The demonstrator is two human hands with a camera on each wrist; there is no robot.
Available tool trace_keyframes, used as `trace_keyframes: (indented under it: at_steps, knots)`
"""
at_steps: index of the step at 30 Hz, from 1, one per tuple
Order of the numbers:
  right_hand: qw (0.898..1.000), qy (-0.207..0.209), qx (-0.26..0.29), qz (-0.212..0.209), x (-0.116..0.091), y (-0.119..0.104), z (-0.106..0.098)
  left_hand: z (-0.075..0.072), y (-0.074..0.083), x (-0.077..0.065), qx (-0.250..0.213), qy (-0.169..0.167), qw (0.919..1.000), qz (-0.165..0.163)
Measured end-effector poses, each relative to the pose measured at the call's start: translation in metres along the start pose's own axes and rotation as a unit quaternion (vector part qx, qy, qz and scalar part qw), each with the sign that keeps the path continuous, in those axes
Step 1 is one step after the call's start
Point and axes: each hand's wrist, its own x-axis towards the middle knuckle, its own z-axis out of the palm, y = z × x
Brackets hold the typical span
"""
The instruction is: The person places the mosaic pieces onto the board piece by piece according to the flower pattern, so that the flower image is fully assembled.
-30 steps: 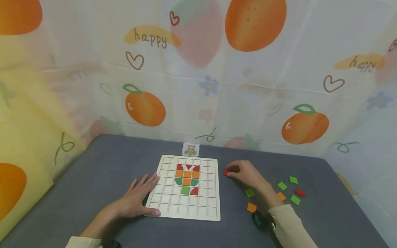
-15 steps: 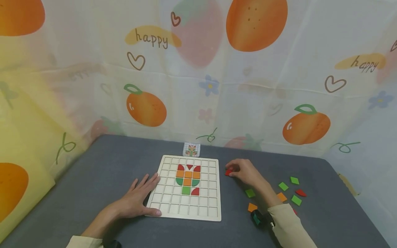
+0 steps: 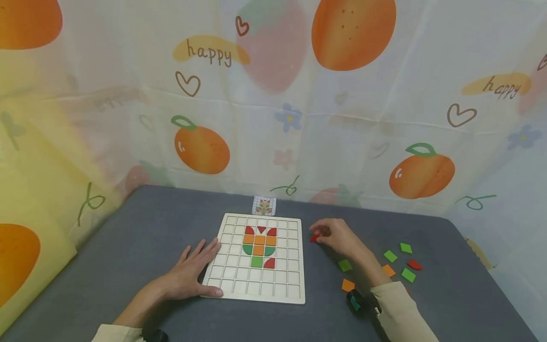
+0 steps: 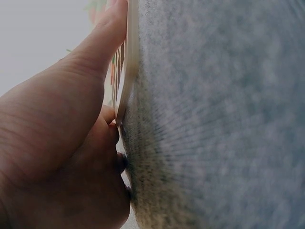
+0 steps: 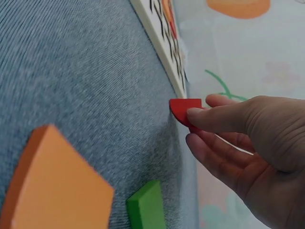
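Observation:
A red quarter-circle tile (image 5: 182,109) is pinched between the thumb and fingers of my right hand (image 3: 339,237), just right of the board. In the head view the fingers partly cover this tile. My left hand (image 3: 188,274) lies with spread, straight fingers along the left edge of the white grid board (image 3: 286,285), its thumb on the near left corner. On the board's grid, red, orange and green tiles form a tulip-like figure, with an orange square tile (image 3: 259,240) in its middle. Below stand a light green square tile (image 3: 256,261) and a red quarter-circle.
A small pattern card (image 3: 264,205) lies behind the board. Loose green, orange and red tiles are scattered at the right, among them a green tile (image 3: 344,265) and an orange tile (image 3: 348,285) near my right wrist. A fruit-printed cloth (image 3: 342,118) hangs behind the grey tabletop (image 3: 128,237).
My right hand stays right of the board with the red quarter-circle tile; the tile's tilt in the fingers differs slightly. My left hand has kept its place. The head view shifted a little.

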Motion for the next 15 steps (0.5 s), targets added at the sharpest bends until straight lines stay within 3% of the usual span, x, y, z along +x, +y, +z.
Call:
trace_keyframes:
  at_steps: [4, 9, 15]
  knots:
    - [1.000, 0.005, 0.004, 0.003, 0.000, -0.005, 0.000, -0.002, 0.002, 0.000, 0.003, -0.004, 0.9999, -0.010]
    - [1.000, 0.015, 0.000, 0.007, 0.002, -0.013, 0.000, 0.003, -0.005, 0.004, 0.018, -0.001, 0.9995, -0.024]
    - [1.000, 0.008, 0.017, -0.019, 0.003, -0.019, 0.002, 0.000, -0.001, 0.001, 0.003, -0.007, 0.9999, -0.010]
